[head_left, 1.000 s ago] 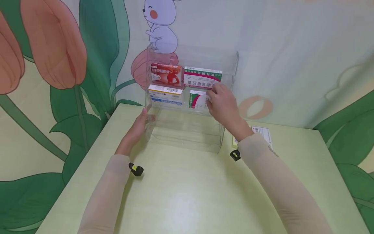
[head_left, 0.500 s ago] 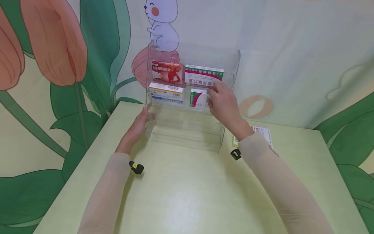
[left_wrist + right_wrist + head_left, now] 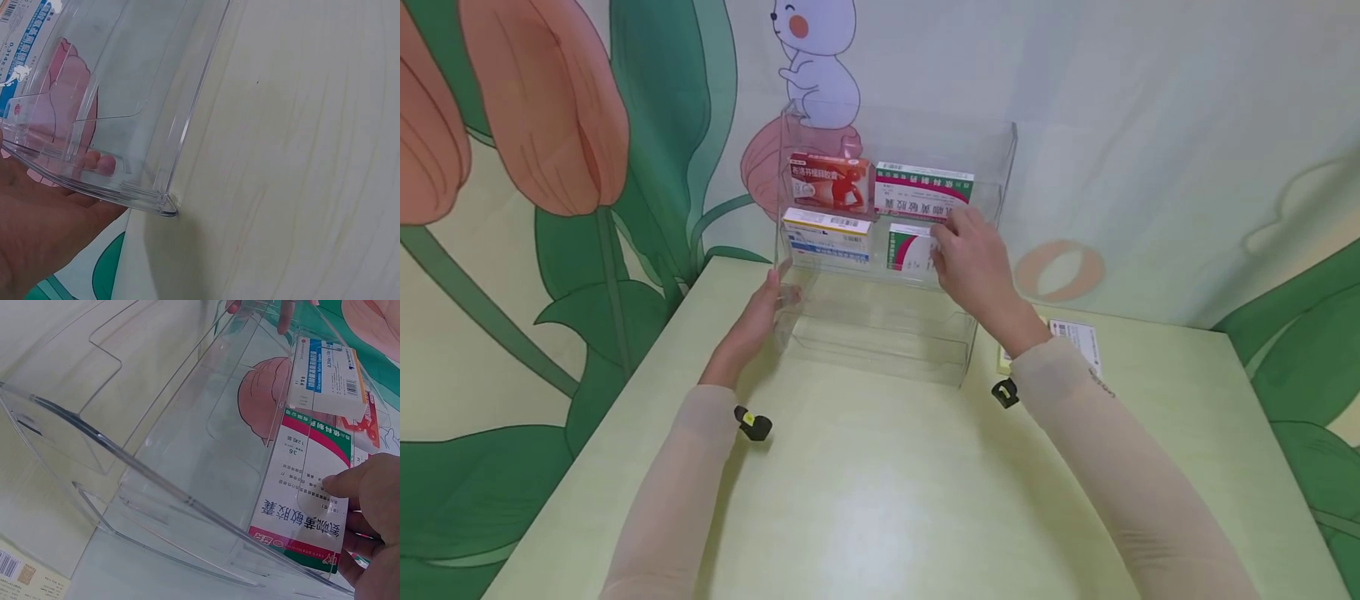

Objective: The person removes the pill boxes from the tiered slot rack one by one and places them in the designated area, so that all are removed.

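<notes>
The right hand (image 3: 973,262) is pinching the white, green-and-pink box (image 3: 910,250) on the rack's lower filled tier, thumb in front; the left hand (image 3: 754,323) is gripping the clear rack (image 3: 880,357) by its left side, seemingly bracing it; keeping the box square behind the lip is probably mattering most.

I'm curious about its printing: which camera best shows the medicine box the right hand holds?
The right wrist view: the medicine box shows most of its printed front there, despite the right hand at one edge. The head view shows only its left part, the hand covering the rest. The left wrist view doesn't show it.
</notes>
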`<action>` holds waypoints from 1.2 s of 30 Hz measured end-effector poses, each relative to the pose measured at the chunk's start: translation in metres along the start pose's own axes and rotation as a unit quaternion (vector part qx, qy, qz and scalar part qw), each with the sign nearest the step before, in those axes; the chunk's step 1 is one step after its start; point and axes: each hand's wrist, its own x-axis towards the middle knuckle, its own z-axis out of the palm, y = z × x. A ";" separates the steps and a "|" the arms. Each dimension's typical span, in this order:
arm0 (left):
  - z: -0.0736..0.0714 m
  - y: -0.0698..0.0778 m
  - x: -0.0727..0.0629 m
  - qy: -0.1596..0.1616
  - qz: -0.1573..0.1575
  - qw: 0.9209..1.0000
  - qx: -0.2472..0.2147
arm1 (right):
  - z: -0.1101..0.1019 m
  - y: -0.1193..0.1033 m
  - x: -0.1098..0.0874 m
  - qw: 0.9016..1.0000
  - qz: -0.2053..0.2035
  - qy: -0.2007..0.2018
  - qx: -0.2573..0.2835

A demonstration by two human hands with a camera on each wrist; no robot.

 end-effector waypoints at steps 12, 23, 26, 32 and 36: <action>0.003 0.000 -0.006 -0.002 0.015 1.000 -0.012 | -0.001 -0.002 -0.002 1.000 0.001 0.010 -0.003; 0.004 0.003 -0.002 -0.005 0.009 1.000 -0.005 | -0.007 -0.004 -0.003 0.999 -0.006 -0.012 -0.052; 0.004 0.003 -0.002 -0.001 0.011 1.000 0.000 | -0.014 -0.006 0.001 0.998 -0.024 -0.032 -0.047; 0.002 0.002 -0.001 -0.001 0.003 1.000 0.005 | -0.029 0.001 0.002 0.999 -0.036 -0.030 0.016; 0.001 0.002 -0.001 -0.003 0.006 1.000 0.005 | -0.045 0.010 -0.004 0.996 -0.026 0.020 0.085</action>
